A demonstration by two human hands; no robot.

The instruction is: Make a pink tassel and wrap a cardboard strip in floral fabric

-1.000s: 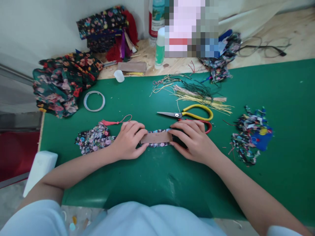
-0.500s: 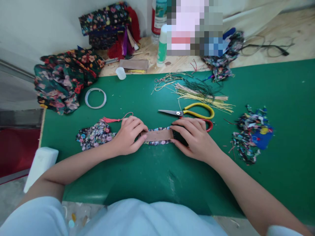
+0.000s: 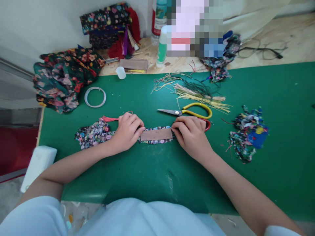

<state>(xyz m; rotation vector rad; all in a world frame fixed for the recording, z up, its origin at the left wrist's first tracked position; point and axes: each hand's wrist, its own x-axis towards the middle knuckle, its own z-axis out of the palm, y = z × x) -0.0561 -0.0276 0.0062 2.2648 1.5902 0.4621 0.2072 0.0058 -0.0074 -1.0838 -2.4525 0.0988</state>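
A floral fabric strip (image 3: 157, 141) lies on the green mat with a brown rectangular piece (image 3: 156, 134) on top, fabric showing along both long edges. My left hand (image 3: 128, 131) pinches the strip's left end, thumb and fingertips together. At the right end, my right hand (image 3: 192, 133) has its thumb and fingers closed on the fabric edge. Gathered floral fabric (image 3: 92, 135) and a coral tassel (image 3: 110, 119) lie left of my left hand. Scissors with yellow and red handles (image 3: 177, 112) rest just beyond my right hand, which partly covers the red handle.
A tape roll (image 3: 95, 97) and dark floral cloth (image 3: 66, 78) lie at the left. Cord bundles (image 3: 201, 95) spread behind the scissors. Fabric scraps (image 3: 248, 131) sit at the right. A glue stick (image 3: 161, 47), white cap (image 3: 120, 72) and eyeglasses (image 3: 261, 49) are at the back.
My left hand has drawn its fingers and thumb back to the strip's left end, uncovering more of the brown piece. The fingers of my right hand have closed together at the right end.
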